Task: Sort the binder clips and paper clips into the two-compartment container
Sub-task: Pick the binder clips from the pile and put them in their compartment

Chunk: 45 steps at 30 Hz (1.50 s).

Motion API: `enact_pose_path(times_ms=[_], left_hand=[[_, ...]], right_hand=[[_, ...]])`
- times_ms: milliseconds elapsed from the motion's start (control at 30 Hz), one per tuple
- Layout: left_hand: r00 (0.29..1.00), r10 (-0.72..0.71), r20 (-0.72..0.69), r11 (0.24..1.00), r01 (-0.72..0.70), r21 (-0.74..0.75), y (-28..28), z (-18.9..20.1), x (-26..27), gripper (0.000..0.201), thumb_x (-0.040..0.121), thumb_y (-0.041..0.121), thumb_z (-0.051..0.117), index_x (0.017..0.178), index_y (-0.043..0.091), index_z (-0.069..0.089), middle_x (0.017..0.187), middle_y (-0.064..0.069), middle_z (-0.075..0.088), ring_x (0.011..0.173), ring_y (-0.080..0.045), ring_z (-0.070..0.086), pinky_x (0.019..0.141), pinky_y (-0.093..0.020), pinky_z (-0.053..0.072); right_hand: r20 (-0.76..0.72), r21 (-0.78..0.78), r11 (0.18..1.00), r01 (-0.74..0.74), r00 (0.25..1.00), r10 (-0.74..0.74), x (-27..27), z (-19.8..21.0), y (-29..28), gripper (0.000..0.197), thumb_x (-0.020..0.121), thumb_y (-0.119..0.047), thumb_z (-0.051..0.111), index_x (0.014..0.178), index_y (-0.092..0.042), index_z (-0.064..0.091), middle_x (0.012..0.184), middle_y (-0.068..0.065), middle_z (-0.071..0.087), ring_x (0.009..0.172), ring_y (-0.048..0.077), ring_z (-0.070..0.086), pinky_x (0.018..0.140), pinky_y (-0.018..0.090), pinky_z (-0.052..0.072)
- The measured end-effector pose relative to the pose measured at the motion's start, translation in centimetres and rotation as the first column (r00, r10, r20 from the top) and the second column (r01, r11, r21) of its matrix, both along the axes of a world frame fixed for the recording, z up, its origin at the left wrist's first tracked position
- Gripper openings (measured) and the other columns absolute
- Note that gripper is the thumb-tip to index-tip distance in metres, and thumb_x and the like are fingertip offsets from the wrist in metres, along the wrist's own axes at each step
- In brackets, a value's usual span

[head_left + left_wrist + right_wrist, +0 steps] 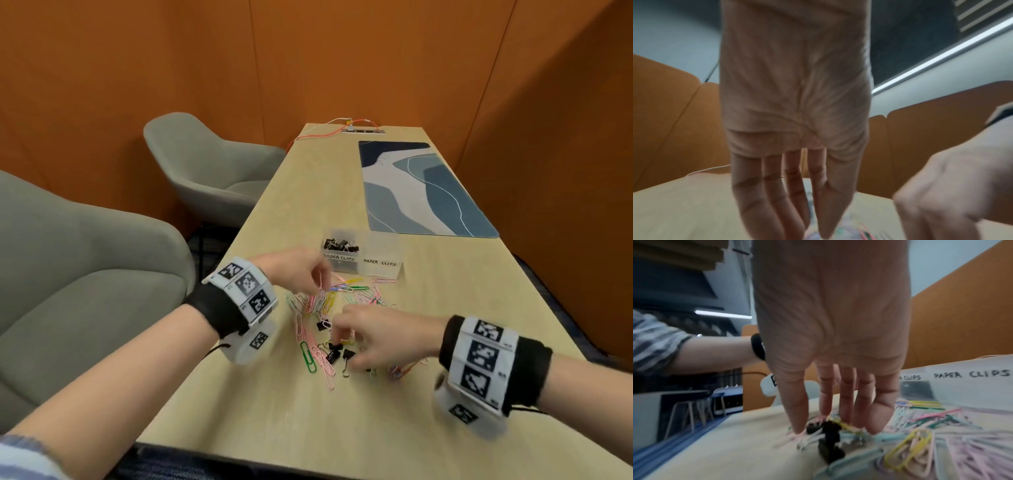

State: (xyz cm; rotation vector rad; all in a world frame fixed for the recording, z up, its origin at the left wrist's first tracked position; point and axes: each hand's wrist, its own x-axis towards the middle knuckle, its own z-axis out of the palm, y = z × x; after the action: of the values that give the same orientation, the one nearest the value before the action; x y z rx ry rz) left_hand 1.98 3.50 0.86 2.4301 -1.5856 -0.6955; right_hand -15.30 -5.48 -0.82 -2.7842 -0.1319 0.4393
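Binder clips [334, 349] under right hand [383, 337] fingertips

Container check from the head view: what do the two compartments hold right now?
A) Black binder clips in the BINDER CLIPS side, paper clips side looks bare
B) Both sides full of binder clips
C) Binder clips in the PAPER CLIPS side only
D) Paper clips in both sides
A: in the container black binder clips fill the compartment labelled for them, while the compartment labelled PAPER CLIPS shows nothing inside; the coloured paper clips lie on the table.

Head view high, facing down table [342, 411]; 2 wrist views close along palms, sharing clip pile [325, 308].
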Motion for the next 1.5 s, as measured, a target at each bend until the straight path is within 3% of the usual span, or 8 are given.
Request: enact_pose_path(times_ms=[267, 567, 667, 833, 933, 1166, 1300, 1500], left_hand=[[0.999, -0.045, -0.008, 0.977, 0.046, 0.211, 0.2, -2.5, -3.1, 0.047, 0.067, 0.006, 0.078, 0.101, 0.016, 0.048, 0.091, -0.004, 0.058, 0.09, -0.03, 0.066, 0.076, -0.043, 0.054], [0.979, -0.118, 0.169, 0.984, 0.092, 0.154, -0.1, -2.2, -3.2, 0.028, 0.075, 0.017, 0.07, 0.101, 0.013, 0.062, 0.088, -0.003, 0.06, 0.083, -0.02, 0.056, 0.076, -0.029, 0.048], [0.976, -0.116, 0.184, 0.99, 0.098, 0.104, 0.2, -1.8, -3.2, 0.024, 0.079, 0.019, 0.066, 0.102, 0.011, 0.065, 0.089, -0.002, 0.061, 0.08, -0.015, 0.051, 0.07, -0.023, 0.042], [0.981, -0.06, 0.185, 0.998, 0.054, 0.038, 1.2, -1.2, -2.6, 0.021, 0.084, 0.018, 0.058, 0.101, 0.009, 0.067, 0.083, 0.002, 0.057, 0.079, -0.015, 0.051, 0.069, -0.022, 0.038], [0.982, -0.02, 0.188, 1.0, 0.02, 0.002, 1.8, -0.7, -2.4, 0.02, 0.084, 0.016, 0.053, 0.097, 0.008, 0.067, 0.076, 0.002, 0.056, 0.078, -0.017, 0.052, 0.068, -0.023, 0.038], [0.998, -0.058, 0.02, 0.997, 0.056, 0.06, 3.4, -0.3, -3.7, 0.01, 0.076, 0.022, 0.071, 0.082, 0.016, 0.067, 0.075, 0.005, 0.065, 0.07, -0.011, 0.056, 0.071, -0.031, 0.05], [0.997, -0.072, 0.001, 0.993, 0.072, 0.097, 3.1, -1.1, -4.9, 0.017, 0.074, 0.02, 0.076, 0.088, 0.014, 0.069, 0.071, 0.003, 0.062, 0.07, -0.014, 0.058, 0.069, -0.028, 0.048], [0.997, -0.025, 0.068, 0.996, 0.019, 0.084, 2.0, -2.1, -5.5, 0.033, 0.071, 0.026, 0.079, 0.098, 0.011, 0.067, 0.087, -0.01, 0.069, 0.079, -0.019, 0.059, 0.064, -0.024, 0.041]], right_hand=[[0.098, -0.018, 0.998, 0.062, 0.993, -0.06, 0.5, -1.7, 0.5, 0.029, 0.08, -0.003, 0.053, 0.109, -0.008, 0.052, 0.098, -0.002, 0.036, 0.086, 0.016, 0.039, 0.067, 0.019, 0.027], [0.134, 0.018, 0.999, 0.038, 0.99, -0.04, 0.5, -1.5, -0.2, 0.017, 0.078, -0.007, 0.055, 0.094, -0.007, 0.06, 0.09, -0.003, 0.043, 0.071, 0.009, 0.043, 0.067, 0.016, 0.035], [0.162, 0.105, 0.986, 0.127, 0.977, -0.143, 0.8, -0.7, -1.1, 0.016, 0.077, -0.008, 0.058, 0.091, -0.009, 0.065, 0.077, -0.012, 0.051, 0.064, -0.008, 0.047, 0.06, 0.009, 0.034], [0.053, 0.331, 0.875, 0.353, 0.919, -0.391, 1.2, 0.4, -3.3, 0.02, 0.082, -0.007, 0.051, 0.08, -0.022, 0.065, 0.082, 0.001, 0.063, 0.06, 0.0, 0.053, 0.059, 0.016, 0.045], [0.045, 0.243, 0.932, 0.27, 0.956, -0.289, 0.9, 0.5, -2.7, 0.013, 0.081, -0.011, 0.061, 0.085, -0.02, 0.069, 0.069, -0.014, 0.055, 0.054, -0.009, 0.051, 0.052, 0.006, 0.038], [0.137, 0.002, 0.996, 0.091, 0.986, -0.09, 1.1, -2.0, 0.0, 0.027, 0.08, -0.011, 0.056, 0.105, -0.015, 0.064, 0.08, -0.007, 0.036, 0.08, 0.012, 0.04, 0.069, 0.022, 0.033], [0.148, -0.088, 0.994, 0.059, 0.988, -0.045, 1.3, -2.4, -0.1, 0.024, 0.085, -0.01, 0.051, 0.107, -0.012, 0.059, 0.092, -0.001, 0.035, 0.091, 0.026, 0.047, 0.076, 0.033, 0.037], [0.179, -0.166, 0.986, -0.01, 0.983, 0.04, 0.9, -2.4, -1.1, 0.019, 0.089, -0.008, 0.046, 0.105, -0.008, 0.054, 0.103, 0.01, 0.048, 0.093, 0.027, 0.049, 0.065, 0.022, 0.02]])
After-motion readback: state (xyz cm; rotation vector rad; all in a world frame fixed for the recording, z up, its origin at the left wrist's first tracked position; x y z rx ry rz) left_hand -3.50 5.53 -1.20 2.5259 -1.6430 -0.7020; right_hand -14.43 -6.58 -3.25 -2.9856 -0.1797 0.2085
